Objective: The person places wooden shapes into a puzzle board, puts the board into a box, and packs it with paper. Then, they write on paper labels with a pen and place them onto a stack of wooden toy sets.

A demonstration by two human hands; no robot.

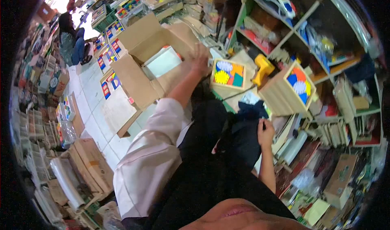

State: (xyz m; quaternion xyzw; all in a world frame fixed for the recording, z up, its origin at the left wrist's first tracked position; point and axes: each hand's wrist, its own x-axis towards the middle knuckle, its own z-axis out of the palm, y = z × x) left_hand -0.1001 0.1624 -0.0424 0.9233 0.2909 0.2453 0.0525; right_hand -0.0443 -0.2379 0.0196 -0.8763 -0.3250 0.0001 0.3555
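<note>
Black top [211,181] of the wearer fills the near view, pale sleeve [150,161] on the left arm. Cardboard box [138,69] sits just left of the left hand [199,61], flaps open, flat white items [162,62] inside. Left hand is over the box's right side, fingers blurred; cannot tell if it grips the edge or only touches it. Right hand [266,132] is low beside dark cloth [252,110], fingers curled; cannot tell whether anything is in it.

Just right of the left hand: wooden-framed puzzle [228,74], yellow, orange, green and lilac pieces. Further right, yellow tape dispenser [263,69], then a stack of wooden puzzles [284,89], colored face tilted, above and right of the right hand. Divided shelf [292,37] beyond, packed with bagged goods and boards.

Left past the box, red-and-blue puzzle boards [107,59] lie in rows on pale floor tiles [91,89]. Well apart, upper left, a seated person [73,43] in blue trousers. Folded cartons [87,165] at lower left, far from both hands.
</note>
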